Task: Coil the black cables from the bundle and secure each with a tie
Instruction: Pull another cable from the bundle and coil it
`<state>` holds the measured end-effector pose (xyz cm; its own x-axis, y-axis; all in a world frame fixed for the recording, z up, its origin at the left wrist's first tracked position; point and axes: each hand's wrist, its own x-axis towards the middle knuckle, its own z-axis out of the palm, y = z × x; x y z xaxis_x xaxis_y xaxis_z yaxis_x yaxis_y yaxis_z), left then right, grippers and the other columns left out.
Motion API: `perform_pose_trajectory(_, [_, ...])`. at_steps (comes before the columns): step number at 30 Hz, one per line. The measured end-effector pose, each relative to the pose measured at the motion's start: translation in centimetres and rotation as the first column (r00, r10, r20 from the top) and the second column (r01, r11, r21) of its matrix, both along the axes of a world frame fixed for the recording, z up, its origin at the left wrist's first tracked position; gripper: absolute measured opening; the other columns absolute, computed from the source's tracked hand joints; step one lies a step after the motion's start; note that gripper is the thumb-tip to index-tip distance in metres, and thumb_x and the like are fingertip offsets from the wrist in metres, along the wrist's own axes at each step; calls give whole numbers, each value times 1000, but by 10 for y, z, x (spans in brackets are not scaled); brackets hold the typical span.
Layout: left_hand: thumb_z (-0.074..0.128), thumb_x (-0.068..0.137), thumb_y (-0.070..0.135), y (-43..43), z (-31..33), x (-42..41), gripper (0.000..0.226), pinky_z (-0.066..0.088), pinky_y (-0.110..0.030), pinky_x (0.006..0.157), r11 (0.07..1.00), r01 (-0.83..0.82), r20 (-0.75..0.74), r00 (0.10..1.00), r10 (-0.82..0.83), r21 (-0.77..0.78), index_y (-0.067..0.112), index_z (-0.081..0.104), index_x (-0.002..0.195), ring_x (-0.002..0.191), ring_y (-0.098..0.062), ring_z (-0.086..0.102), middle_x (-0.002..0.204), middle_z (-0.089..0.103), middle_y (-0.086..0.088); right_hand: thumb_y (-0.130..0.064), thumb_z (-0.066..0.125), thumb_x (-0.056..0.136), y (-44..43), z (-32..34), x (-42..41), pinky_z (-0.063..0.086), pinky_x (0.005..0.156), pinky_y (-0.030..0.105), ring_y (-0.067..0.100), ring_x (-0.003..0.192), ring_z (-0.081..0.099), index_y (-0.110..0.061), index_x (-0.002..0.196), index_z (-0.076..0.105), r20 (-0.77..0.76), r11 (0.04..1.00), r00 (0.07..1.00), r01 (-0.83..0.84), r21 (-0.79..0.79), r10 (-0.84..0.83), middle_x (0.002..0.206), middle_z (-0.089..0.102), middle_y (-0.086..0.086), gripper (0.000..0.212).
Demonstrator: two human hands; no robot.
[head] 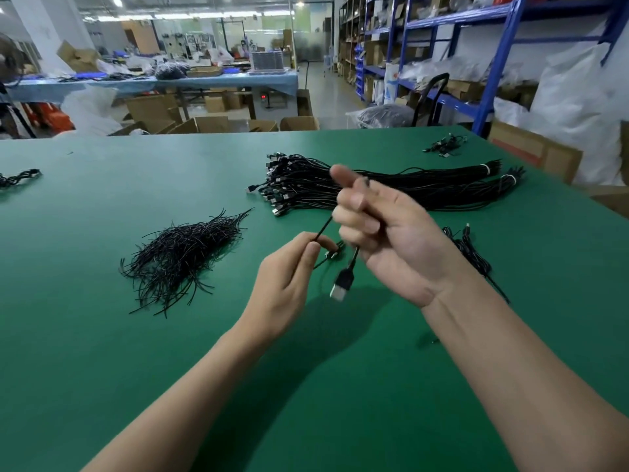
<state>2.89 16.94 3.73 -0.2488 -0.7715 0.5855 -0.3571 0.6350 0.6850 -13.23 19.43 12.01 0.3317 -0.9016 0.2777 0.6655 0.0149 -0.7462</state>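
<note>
Pinching black USB cable point(322, 231) above green table point(102, 335): left hand point(289, 281) gripping strand, right hand point(384, 240) curling around it, USB plug point(341, 284) dangling. Cable bundle point(374, 189) lying behind; twist ties point(180, 257) heaped left.

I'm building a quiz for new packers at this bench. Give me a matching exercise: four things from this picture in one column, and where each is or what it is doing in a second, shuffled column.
Column one
1. cable bundle
2. pile of ties
3. USB plug
4. left hand

Column two
A. hangs below the right hand
B. lies on the green table, left of both hands
C. pinches a thin black cable
D. lies beyond the hands, with white bands near one end

Pairs: 1-D, 2-B, 3-A, 4-C
</note>
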Motion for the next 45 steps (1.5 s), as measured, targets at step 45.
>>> perform_pose_trajectory(45, [57, 103, 26, 17, -6, -20, 21, 32, -23, 57, 930, 227, -90, 974, -210, 290, 32, 77, 97, 59, -8, 37, 62, 46, 11, -19, 31, 110, 8, -26, -15, 55, 65, 24, 19, 81, 73, -6, 102, 57, -264, 934, 897, 324, -151, -355, 90, 76, 8, 30])
